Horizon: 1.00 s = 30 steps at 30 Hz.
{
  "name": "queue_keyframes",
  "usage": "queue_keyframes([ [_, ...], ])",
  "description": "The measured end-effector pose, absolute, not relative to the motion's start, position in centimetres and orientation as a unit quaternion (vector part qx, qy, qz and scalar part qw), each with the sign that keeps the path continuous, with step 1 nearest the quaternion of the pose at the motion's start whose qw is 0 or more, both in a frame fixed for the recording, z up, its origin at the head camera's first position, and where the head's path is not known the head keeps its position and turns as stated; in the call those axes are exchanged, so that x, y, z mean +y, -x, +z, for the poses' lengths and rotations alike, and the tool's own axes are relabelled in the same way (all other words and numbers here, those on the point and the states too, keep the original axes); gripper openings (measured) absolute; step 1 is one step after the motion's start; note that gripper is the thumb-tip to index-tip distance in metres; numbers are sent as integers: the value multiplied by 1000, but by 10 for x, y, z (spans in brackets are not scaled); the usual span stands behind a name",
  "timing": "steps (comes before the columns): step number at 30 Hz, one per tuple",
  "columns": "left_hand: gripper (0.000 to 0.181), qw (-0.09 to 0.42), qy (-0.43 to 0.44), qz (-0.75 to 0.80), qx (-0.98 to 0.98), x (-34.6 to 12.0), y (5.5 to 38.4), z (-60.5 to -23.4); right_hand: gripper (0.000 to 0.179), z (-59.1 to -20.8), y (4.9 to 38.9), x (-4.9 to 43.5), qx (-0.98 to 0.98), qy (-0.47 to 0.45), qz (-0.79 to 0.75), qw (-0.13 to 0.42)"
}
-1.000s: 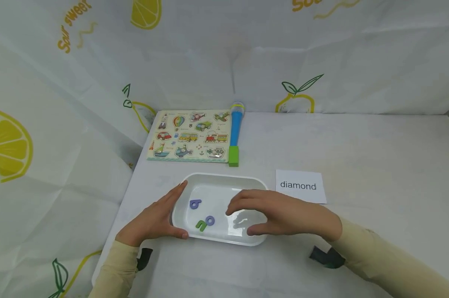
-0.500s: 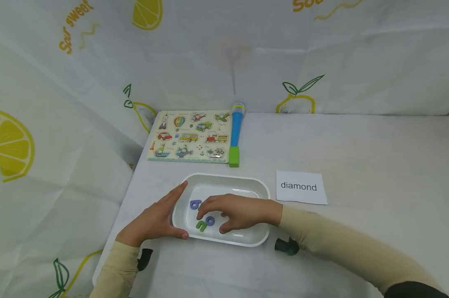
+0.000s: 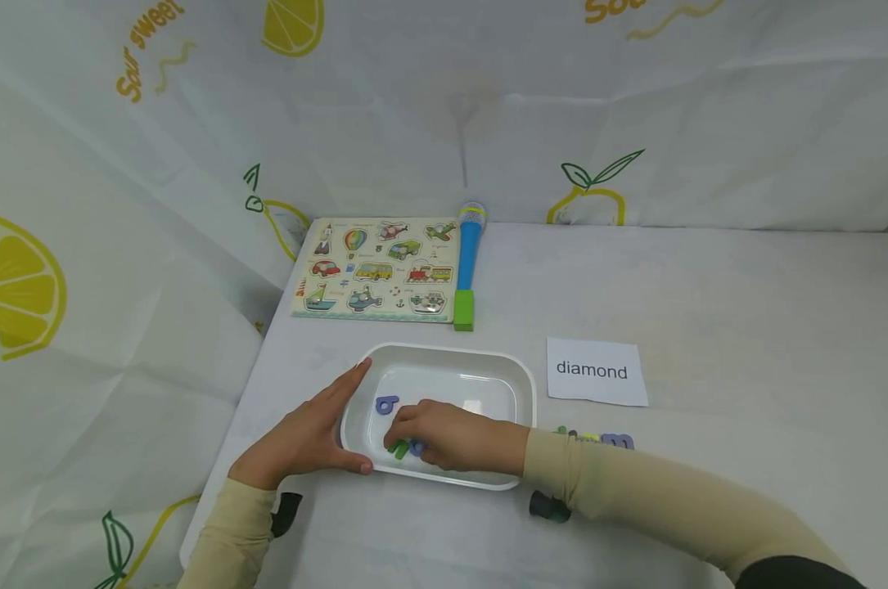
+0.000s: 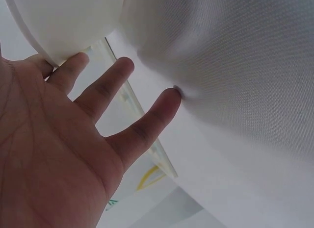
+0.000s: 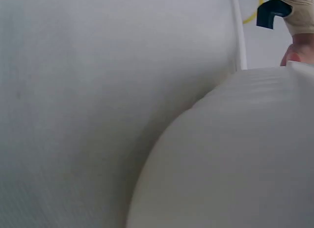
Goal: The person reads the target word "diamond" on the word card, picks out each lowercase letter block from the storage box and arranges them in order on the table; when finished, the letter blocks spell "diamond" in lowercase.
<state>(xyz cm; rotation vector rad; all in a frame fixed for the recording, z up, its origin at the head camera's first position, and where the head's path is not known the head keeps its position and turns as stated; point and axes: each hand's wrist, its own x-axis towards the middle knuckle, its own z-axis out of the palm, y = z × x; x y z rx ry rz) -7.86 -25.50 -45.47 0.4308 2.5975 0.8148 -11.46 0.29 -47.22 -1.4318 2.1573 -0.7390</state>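
A white tray lies on the table. My left hand rests at its left end, fingers straight and spread, thumb near the front rim. In the left wrist view, the same hand shows its palm beside the tray's outer wall. My right hand reaches down into the tray over a green letter n and a purple letter o. Both letters show between its fingers and thumb, and a gap stands there. Behind them lies a purple letter. The right wrist view hides the right fingers.
A card reading "diamond" lies right of the tray. In front of the card, a purple m and other small letters are partly hidden by the right sleeve. A vehicle puzzle board and a blue toy microphone lie behind the tray.
My right hand has moved left and down into the tray, onto the n and o. Letters beside the right sleeve have come into view. My left hand stays at the tray.
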Motion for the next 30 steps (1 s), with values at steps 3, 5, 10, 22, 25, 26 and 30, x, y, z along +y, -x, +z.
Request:
queue_keyframes([
  [3,138,187,-155,292,925,-255,78,-455,46,-473,114,1,784,519,-263,215],
  [5,138,185,-154,292,926,-255,77,-455,46,-473,114,1,789,514,-259,214],
  [10,138,183,-151,294,926,-256,76,-455,45,-471,111,2,800,504,-247,210],
  [22,138,185,-146,302,924,-255,76,-458,34,-437,102,36,792,456,-352,201],
  [25,138,186,-147,298,925,-254,77,-458,36,-422,102,66,779,428,-419,188],
  [26,138,186,-147,296,925,-254,77,-458,36,-417,102,77,778,416,-436,178],
  [30,139,185,-148,288,928,-254,77,-456,35,-410,100,126,794,350,-482,124],
])
